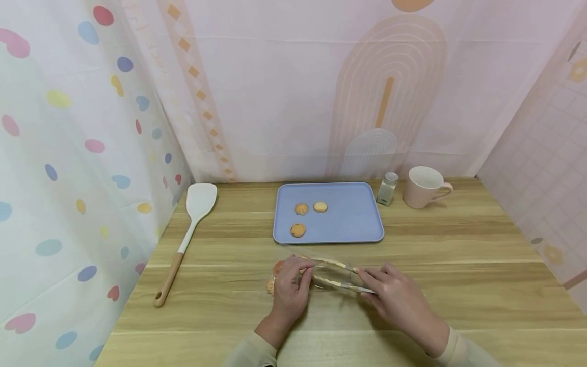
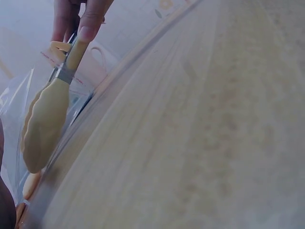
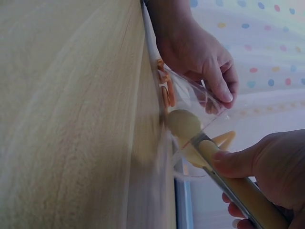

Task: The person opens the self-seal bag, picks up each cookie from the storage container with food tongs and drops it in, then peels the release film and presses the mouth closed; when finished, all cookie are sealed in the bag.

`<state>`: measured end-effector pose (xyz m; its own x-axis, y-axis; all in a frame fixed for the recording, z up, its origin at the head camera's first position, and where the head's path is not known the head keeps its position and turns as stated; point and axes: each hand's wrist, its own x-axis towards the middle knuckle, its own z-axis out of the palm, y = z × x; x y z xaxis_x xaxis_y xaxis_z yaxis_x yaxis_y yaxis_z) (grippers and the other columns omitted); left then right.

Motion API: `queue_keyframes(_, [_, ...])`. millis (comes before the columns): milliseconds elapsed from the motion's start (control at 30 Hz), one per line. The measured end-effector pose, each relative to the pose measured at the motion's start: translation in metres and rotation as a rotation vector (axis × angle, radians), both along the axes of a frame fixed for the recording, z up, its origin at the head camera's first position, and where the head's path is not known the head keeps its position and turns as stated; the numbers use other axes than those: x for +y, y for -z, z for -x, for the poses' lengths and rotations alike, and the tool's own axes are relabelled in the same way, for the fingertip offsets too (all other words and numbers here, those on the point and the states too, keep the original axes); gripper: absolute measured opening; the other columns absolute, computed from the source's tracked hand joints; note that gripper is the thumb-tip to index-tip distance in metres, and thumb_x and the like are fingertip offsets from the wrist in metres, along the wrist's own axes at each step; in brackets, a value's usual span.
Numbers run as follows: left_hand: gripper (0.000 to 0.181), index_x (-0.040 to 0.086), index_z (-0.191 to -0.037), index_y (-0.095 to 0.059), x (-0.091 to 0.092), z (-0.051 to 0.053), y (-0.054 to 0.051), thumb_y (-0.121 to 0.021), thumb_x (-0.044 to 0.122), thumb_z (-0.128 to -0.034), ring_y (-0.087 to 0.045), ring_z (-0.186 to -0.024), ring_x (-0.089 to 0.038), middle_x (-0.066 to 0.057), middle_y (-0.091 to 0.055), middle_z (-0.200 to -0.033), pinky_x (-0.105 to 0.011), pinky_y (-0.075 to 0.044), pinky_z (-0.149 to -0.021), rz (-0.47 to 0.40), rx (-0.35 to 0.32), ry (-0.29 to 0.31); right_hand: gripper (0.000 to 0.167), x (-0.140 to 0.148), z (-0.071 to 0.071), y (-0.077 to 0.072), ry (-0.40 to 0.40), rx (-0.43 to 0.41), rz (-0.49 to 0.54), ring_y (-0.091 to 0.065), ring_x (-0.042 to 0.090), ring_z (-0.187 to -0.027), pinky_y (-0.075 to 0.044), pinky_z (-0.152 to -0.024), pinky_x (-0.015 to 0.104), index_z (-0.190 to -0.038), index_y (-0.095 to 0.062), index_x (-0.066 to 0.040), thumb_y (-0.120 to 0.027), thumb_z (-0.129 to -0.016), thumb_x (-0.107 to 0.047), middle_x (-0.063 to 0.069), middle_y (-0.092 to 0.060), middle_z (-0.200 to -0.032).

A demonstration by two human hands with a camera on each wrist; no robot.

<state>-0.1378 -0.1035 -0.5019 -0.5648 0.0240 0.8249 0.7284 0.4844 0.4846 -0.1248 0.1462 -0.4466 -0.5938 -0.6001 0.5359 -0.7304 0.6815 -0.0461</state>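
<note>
A clear plastic bag point(image 3: 195, 102) lies on the table with several cookies point(image 1: 270, 286) at its far end. My left hand point(image 1: 292, 289) pinches the bag's edge between thumb and fingers. With my right hand point(image 1: 400, 298) I grip the handles of metal tongs with cream-coloured tips point(image 2: 46, 125); the tips are inside the bag's mouth, near the cookies. In the right wrist view, my thumb presses along the tongs' handle point(image 3: 240, 191).
Beyond my hands is a blue tray point(image 1: 353, 219) holding a flower-shaped cookie point(image 1: 301, 209), an oval cookie point(image 1: 320, 207) and a round cookie point(image 1: 298, 230). A glass shaker point(image 1: 387, 189) and pink mug point(image 1: 421, 189) stand right; a white spatula point(image 1: 198, 204) lies left.
</note>
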Motion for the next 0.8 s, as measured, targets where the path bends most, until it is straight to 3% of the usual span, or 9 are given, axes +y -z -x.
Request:
queue_keyframes(133, [0.010, 0.005, -0.092, -0.066, 0.000, 0.000, 0.001, -0.063, -0.003, -0.0876, -0.062, -0.085, -0.019, -0.004, -0.066, -0.090, -0.057, -0.044, -0.089, 0.002, -0.002, 0.002, 0.048, -0.001, 0.000, 0.000, -0.004, -0.024, -0.016, -0.054, 0.015, -0.072, -0.049, -0.057, 0.029, -0.112, -0.072, -0.010, -0.087, -0.068, -0.026, 0.003, -0.072, -0.100])
queue_keyframes(433, [0.014, 0.003, -0.092, -0.067, 0.001, 0.000, -0.001, -0.065, -0.007, -0.0834, -0.062, -0.084, -0.020, -0.004, -0.067, -0.089, -0.048, -0.045, -0.092, -0.008, 0.007, 0.026, 0.044, -0.012, 0.004, 0.005, 0.015, -0.182, 0.035, -0.057, 0.013, -0.073, -0.049, -0.060, 0.029, -0.114, -0.071, -0.012, -0.082, -0.075, -0.028, 0.001, -0.072, -0.103])
queue_keyframes(633, [0.016, 0.003, -0.092, -0.067, 0.001, 0.001, -0.002, -0.066, -0.009, -0.0820, -0.062, -0.083, -0.020, -0.005, -0.067, -0.088, -0.049, -0.045, -0.090, -0.013, 0.015, 0.035, 0.044, -0.015, 0.006, 0.006, 0.022, -0.215, 0.040, -0.057, 0.013, -0.074, -0.049, -0.061, 0.030, -0.117, -0.070, -0.013, -0.081, -0.077, -0.028, 0.000, -0.072, -0.104])
queue_keyframes(800, [0.011, 0.004, -0.092, -0.067, 0.000, 0.001, 0.000, -0.064, -0.004, -0.0862, -0.063, -0.084, -0.018, -0.004, -0.067, -0.088, -0.051, -0.045, -0.090, -0.003, -0.006, 0.004, 0.045, -0.004, 0.002, 0.000, -0.002, -0.246, 0.063, -0.059, 0.013, -0.077, -0.051, -0.062, 0.031, -0.116, -0.071, -0.012, -0.082, -0.075, -0.024, 0.001, -0.071, -0.106])
